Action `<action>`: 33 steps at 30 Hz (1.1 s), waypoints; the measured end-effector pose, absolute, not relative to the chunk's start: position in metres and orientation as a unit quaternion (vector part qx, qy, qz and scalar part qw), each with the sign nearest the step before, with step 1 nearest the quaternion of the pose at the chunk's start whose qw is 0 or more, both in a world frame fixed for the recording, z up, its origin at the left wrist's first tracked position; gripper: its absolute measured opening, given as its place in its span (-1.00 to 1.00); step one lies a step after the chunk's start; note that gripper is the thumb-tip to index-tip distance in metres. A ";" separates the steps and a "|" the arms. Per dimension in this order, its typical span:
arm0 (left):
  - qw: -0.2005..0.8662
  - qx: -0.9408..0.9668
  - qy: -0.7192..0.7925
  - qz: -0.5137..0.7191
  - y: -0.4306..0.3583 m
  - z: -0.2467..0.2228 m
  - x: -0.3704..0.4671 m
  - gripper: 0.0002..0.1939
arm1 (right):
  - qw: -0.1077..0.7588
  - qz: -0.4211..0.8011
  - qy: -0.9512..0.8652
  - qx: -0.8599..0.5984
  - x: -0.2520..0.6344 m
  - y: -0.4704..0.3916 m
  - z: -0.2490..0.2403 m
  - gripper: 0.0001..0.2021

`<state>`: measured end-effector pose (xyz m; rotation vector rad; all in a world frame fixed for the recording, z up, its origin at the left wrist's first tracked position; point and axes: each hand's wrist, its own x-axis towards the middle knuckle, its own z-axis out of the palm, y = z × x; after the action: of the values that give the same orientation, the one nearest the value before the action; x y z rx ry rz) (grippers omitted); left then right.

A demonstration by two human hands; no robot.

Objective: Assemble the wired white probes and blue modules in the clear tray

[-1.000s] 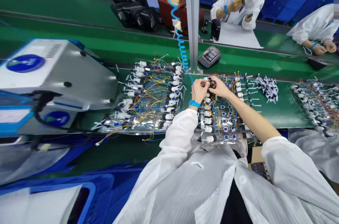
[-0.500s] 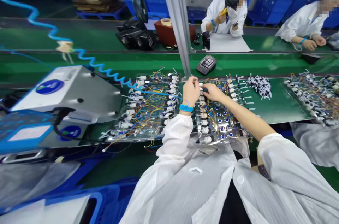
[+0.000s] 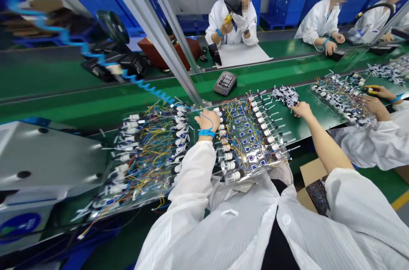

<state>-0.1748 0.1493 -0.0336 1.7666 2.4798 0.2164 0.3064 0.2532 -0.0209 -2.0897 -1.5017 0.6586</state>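
In front of me lies a clear plastic tray (image 3: 246, 178) holding rows of small white-and-black cylinders, probably motors or pumps, with coloured wires and small blue circuit boards (image 3: 251, 149). My left hand (image 3: 207, 120), with a blue wrist strap (image 3: 206, 133), is by the tray's far left corner. Its fingers are curled; what they hold, if anything, is hidden. At the near right edge of a pile of short white strips (image 3: 285, 95), my right hand (image 3: 302, 110) has its thumb and fingers pinched together on a strip. White strips stick out from the cylinders along the tray's right side.
A second wired tray (image 3: 150, 150) is on the left, beside a grey metal machine (image 3: 51, 155). A monitor with a digit display (image 3: 225, 82) stands behind a metal post (image 3: 159, 35). To the right, a co-worker's hands (image 3: 377, 104) are at another tray (image 3: 343, 97). A blue coiled cord hangs at left.
My right hand has left the tray's left row of cylinders and moved right to the strip pile. My left hand stays by the tray's corner. The view has turned to the right.
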 end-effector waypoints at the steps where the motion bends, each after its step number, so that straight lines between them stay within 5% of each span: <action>1: 0.039 0.583 0.807 0.082 0.151 -0.034 -0.173 -0.63 | 0.238 0.246 -0.544 -0.766 0.308 0.250 -0.027 -0.88; 9: 0.075 0.605 0.766 0.202 0.165 -0.044 -0.180 -0.69 | 0.368 0.268 -0.534 -0.712 0.287 0.220 -0.041 -0.83; 15: 0.123 0.601 0.714 0.338 0.172 -0.057 -0.187 -0.69 | 0.580 0.418 -0.480 -0.509 0.217 0.223 -0.003 -0.62; 22: 0.126 0.644 0.683 0.320 0.167 -0.062 -0.188 -0.57 | 0.490 0.580 -0.521 -0.389 0.071 0.244 0.033 -0.57; 33: 0.136 0.624 0.682 0.357 0.169 -0.060 -0.187 -0.62 | 0.319 0.651 -0.558 -0.405 -0.043 0.272 -0.007 -0.52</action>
<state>-0.1868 0.1694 -0.0600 1.8057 1.9749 1.0347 -0.0426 0.2724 -0.0066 -1.0639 -1.4666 1.7114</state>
